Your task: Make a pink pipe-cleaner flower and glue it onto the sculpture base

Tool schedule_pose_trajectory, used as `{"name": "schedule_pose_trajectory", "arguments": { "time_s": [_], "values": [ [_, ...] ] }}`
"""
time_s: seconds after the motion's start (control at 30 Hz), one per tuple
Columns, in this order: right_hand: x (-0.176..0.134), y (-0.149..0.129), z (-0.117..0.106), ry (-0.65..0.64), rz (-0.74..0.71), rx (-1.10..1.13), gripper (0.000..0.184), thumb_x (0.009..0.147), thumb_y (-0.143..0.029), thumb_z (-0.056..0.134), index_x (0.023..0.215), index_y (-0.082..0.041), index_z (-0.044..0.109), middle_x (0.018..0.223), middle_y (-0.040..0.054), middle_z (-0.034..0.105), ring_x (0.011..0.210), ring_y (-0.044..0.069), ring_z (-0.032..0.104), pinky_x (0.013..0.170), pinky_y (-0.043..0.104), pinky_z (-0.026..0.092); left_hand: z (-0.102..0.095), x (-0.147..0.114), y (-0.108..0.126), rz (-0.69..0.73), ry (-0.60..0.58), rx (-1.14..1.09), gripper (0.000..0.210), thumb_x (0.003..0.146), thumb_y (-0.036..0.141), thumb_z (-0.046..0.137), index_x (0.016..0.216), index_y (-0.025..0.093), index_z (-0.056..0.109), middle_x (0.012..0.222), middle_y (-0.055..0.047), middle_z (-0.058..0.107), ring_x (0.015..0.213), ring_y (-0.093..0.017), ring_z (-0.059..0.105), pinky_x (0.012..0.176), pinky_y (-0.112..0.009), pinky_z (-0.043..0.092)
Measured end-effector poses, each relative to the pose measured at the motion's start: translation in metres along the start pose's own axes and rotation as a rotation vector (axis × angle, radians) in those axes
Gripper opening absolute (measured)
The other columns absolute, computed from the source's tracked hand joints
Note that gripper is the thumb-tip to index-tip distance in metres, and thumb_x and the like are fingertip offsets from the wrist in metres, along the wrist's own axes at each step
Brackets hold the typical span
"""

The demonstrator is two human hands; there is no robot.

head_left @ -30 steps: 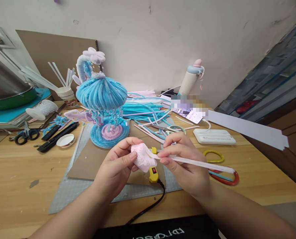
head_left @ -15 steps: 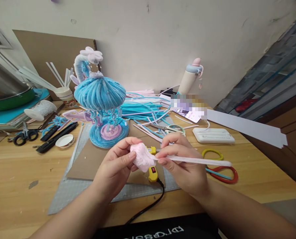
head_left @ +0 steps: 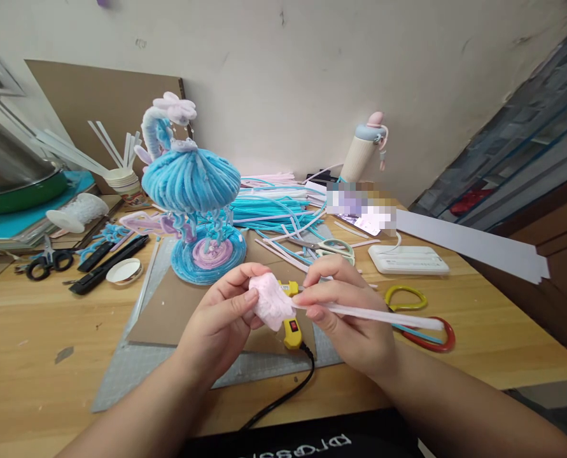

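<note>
My left hand (head_left: 223,305) pinches a pale pink fuzzy bundle (head_left: 271,300) between thumb and fingers. A light pink pipe cleaner (head_left: 383,314) runs out of the bundle's right side, and my right hand (head_left: 347,312) grips it close to the bundle between thumb and forefinger. Its loose end points right. Just beneath both hands lies a yellow glue gun (head_left: 292,334) with a red switch and a black cord, partly hidden. Behind my left hand stands a blue and pink jellyfish-shaped pipe cleaner lamp (head_left: 191,178) on a round coiled base.
Cardboard (head_left: 168,318) lies over a grey cutting mat (head_left: 116,375). Blue pipe cleaners (head_left: 268,213), light-handled scissors (head_left: 335,248), a phone (head_left: 359,213) and a white power bank (head_left: 408,259) are farther back. Red and yellow-handled scissors (head_left: 443,334) lie right; black scissors (head_left: 49,257) lie left.
The pink pipe cleaner's free end has dipped slightly, and my right hand has shifted a little toward the bundle. My left hand keeps its hold in nearly the same place.
</note>
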State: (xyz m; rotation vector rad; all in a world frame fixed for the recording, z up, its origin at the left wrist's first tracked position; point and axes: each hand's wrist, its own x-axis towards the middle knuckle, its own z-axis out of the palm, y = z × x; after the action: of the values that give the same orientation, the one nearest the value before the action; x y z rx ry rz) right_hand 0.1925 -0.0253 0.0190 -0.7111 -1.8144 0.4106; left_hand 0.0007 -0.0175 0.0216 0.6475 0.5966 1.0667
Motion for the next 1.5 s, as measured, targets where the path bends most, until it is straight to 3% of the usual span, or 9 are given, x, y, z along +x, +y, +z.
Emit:
{"name": "schedule_pose_trajectory", "arguments": {
  "time_s": [0.53, 0.8, 1.1, 1.3, 1.5],
  "values": [
    [0.0009, 0.0006, -0.0022, -0.051, -0.046, -0.088, 0.018, 0.095, -0.032, 0.053, 0.095, -0.025, 0.070, 0.091, 0.0047, 0.061, 0.087, 0.021, 0.059, 0.082, 0.041, 0.045, 0.0007, 0.0000, -0.0009, 0.005, -0.011, 0.013, 0.025, 0.069, 0.021, 0.079, 0.092, 0.018, 0.071, 0.076, -0.001, 0.064, 0.062, -0.011, 0.059, 0.053, -0.018, 0.045],
    [0.0015, 0.0021, 0.0003, -0.021, -0.029, -0.036, 0.016, 0.095, -0.028, 0.053, 0.095, -0.023, 0.068, 0.091, 0.0051, 0.062, 0.087, 0.021, 0.059, 0.082, 0.041, 0.046, 0.0017, -0.0009, -0.0019, 0.083, -0.064, 0.099, 0.032, 0.075, 0.022, 0.074, 0.107, 0.022, 0.071, 0.081, -0.001, 0.060, 0.065, -0.011, 0.057, 0.051, -0.018, 0.046],
    [0.0044, 0.0027, 0.0008, -0.009, 0.007, 0.057, 0.017, 0.095, -0.029, 0.053, 0.091, -0.023, 0.068, 0.087, 0.0045, 0.062, 0.084, 0.020, 0.060, 0.076, 0.037, 0.049, -0.0009, -0.0022, -0.0066, -0.068, -0.215, 0.101, 0.034, 0.072, 0.019, 0.079, 0.105, 0.020, 0.071, 0.087, -0.005, 0.067, 0.072, -0.015, 0.064, 0.059, -0.023, 0.057],
    [0.0049, 0.0031, 0.0001, -0.021, -0.012, 0.055, 0.016, 0.095, -0.029, 0.054, 0.093, -0.022, 0.069, 0.089, 0.0046, 0.061, 0.084, 0.019, 0.060, 0.081, 0.039, 0.048, 0.0016, -0.0013, -0.0053, -0.119, -0.210, 0.101, 0.019, 0.072, 0.022, 0.079, 0.089, 0.014, 0.074, 0.076, -0.005, 0.067, 0.067, -0.014, 0.062, 0.055, -0.021, 0.055],
    [0.0056, 0.0019, -0.0018, -0.042, -0.032, 0.033, 0.018, 0.093, -0.036, 0.057, 0.098, -0.023, 0.069, 0.091, 0.0055, 0.062, 0.086, 0.021, 0.060, 0.082, 0.040, 0.048, 0.0010, -0.0011, -0.0031, -0.145, -0.177, 0.072, 0.020, 0.072, 0.022, 0.078, 0.089, 0.013, 0.073, 0.077, -0.006, 0.069, 0.065, -0.014, 0.062, 0.052, -0.021, 0.054]
  ]
}}
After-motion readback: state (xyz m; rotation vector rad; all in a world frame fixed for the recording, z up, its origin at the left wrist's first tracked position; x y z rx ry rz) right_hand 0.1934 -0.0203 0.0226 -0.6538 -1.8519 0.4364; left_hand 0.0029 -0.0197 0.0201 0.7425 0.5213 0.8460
